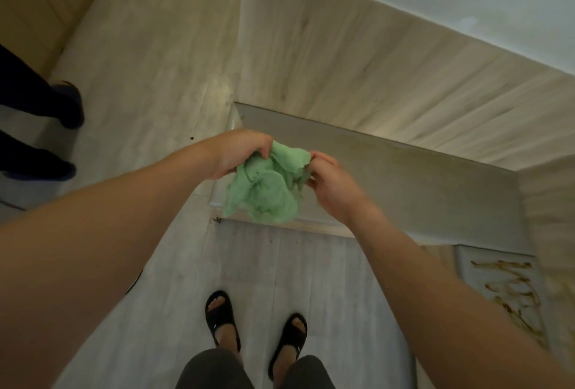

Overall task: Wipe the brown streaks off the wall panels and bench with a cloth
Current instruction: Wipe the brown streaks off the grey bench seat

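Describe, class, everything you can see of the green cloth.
The green cloth is thin, soft-looking fabric, crumpled into loose folds. The left hand grips its upper left part and the right hand pinches its upper right; the rest droops between them, over the near edge of the bench.

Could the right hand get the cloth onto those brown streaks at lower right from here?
Probably yes. The streaks lie low, just beside that arm, with nothing in between. The right hand pinches the cloth, though the left hand grips it too.
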The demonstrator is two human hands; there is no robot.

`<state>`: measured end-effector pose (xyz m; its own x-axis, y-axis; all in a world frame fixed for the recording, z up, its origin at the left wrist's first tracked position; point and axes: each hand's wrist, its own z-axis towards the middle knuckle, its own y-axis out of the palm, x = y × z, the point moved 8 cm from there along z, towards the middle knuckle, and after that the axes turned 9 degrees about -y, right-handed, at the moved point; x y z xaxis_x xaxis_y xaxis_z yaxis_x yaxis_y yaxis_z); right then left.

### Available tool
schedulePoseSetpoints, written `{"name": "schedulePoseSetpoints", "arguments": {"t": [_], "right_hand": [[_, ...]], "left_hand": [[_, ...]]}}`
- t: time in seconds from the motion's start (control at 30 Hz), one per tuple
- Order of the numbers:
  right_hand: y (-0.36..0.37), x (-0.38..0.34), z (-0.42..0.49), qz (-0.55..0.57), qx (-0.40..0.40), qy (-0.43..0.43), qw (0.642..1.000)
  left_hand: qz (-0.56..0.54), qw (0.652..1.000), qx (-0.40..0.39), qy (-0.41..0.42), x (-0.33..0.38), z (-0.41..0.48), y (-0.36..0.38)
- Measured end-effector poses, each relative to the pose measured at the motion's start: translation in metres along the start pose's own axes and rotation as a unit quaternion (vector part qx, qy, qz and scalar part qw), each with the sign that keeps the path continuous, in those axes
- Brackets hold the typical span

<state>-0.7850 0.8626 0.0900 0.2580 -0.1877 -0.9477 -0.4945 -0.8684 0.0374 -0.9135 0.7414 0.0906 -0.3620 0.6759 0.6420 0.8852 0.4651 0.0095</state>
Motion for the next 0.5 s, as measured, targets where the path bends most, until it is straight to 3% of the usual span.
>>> {"name": "schedulePoseSetpoints", "arguments": {"t": [0.1,0.23,0.5], "right_hand": [[-0.007,-0.012,0.005,-0.116,0.019,-0.025,0.993],[-0.003,-0.007,0.012,-0.151,-0.011,0.006,0.988],[-0.034,-0.009,0.025,-0.172,0.004,-0.010,0.985]], "left_hand": [[0.225,0.968,0.102,0.047,0.000,0.009,-0.014],[0.259,0.954,0.033,0.145,0.005,0.015,0.009],[0.311,0.921,0.061,0.224,0.011,0.048,0.035]]}}
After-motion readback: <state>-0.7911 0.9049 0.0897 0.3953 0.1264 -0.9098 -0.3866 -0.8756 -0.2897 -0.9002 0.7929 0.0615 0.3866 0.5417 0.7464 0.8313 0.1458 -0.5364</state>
